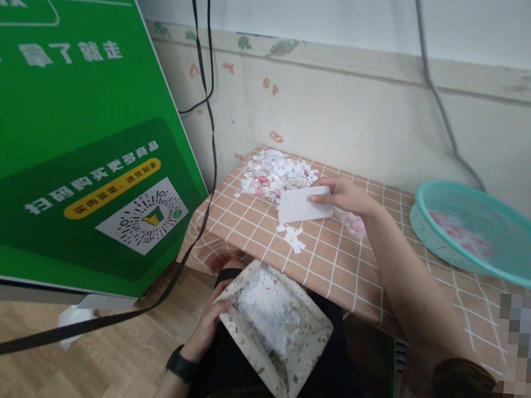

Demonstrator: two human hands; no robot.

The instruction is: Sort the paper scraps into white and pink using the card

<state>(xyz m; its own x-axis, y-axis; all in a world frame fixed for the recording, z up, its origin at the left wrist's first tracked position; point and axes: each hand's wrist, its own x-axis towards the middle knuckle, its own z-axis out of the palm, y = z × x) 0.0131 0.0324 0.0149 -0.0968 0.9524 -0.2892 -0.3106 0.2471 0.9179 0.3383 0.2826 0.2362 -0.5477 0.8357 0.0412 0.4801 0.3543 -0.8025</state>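
My right hand (340, 194) pinches a flat white card (303, 205), holding it over the tabletop beside a heap of white and pink paper scraps (279, 172). A few loose white scraps (293, 238) lie just below the card, near the table's front edge. With my left hand (214, 312) I grip the left rim of a speckled, square-mouthed box (306, 295) in my lap, under the table edge. White paper scraps (265, 304) lie inside it. Part of a small pink and white pile (354, 224) shows beneath my right wrist.
The table (334, 267) has a brown cloth with white grid lines. A turquoise basket (480, 267) with pink and white bits stands at the right. A large green panel (68, 113) rises on the left, with a black strap (212, 157) hanging in front of it.
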